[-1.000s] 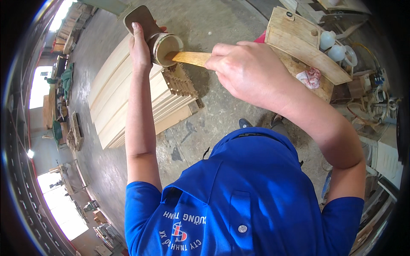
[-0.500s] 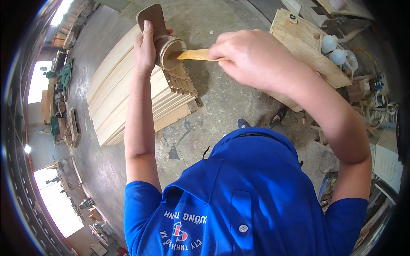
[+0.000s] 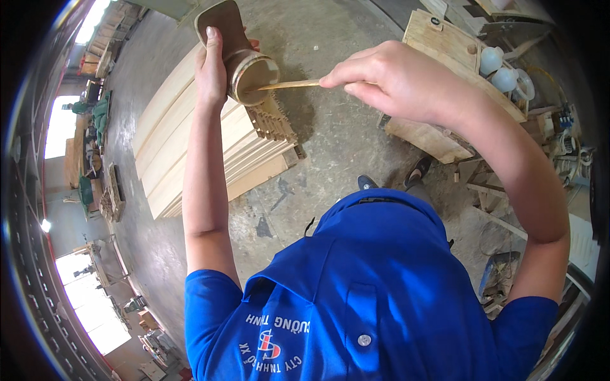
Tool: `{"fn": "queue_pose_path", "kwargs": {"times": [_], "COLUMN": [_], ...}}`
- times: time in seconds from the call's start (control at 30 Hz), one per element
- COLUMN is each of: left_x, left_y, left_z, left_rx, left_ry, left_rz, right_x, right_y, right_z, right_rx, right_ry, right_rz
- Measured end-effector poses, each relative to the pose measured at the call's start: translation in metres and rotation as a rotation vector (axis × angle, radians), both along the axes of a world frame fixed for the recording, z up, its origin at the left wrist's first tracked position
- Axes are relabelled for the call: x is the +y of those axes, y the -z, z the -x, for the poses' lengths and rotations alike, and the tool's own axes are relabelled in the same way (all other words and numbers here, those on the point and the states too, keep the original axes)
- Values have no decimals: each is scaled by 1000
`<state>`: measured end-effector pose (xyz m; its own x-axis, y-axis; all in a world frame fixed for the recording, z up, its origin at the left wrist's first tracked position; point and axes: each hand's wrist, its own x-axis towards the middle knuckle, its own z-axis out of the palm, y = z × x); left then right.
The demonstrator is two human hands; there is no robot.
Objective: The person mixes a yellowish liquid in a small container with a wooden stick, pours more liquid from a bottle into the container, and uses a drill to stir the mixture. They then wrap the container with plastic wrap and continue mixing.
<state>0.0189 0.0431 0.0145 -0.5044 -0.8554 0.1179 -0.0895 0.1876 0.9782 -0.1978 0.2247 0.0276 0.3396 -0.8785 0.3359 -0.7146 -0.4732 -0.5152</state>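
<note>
Stick [image 3: 289,84] rested with its tip in the cup [image 3: 264,71]; from where I stood, it had just rolled from broad face to thin edge, so I took it for stirring or scraping. The right hand [image 3: 395,77] pinched the outer end; the left hand [image 3: 212,71] grasped the cup near its brown flap [image 3: 222,26], above the boards [image 3: 175,136] stacked on the floor [image 3: 311,168].

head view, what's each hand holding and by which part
Left hand: cup, around its side, thumb on the flat brown piece. Right hand: wooden stick, by the end outside the cup.
</note>
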Motion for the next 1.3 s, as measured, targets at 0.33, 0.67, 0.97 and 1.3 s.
{"fn": "queue_pose_path", "kwargs": {"times": [0.33,0.67,0.97,1.3], "left_x": [-2,13,5,-3], "left_y": [-19,-41,-57,-82], "left_z": [8,16,16,29], "left_rx": [-85,-35,338,699], "left_ry": [-4,-25,15,72], "left_rz": [141,265,343,443], "right_x": [14,25,35,37], "right_y": [-31,6,5,-1], "right_z": [12,14,4,-15], "right_rx": [306,-438,-882,-1344], "right_ry": [149,203,167,-50], "right_rz": [39,-398,-723,-883]}}
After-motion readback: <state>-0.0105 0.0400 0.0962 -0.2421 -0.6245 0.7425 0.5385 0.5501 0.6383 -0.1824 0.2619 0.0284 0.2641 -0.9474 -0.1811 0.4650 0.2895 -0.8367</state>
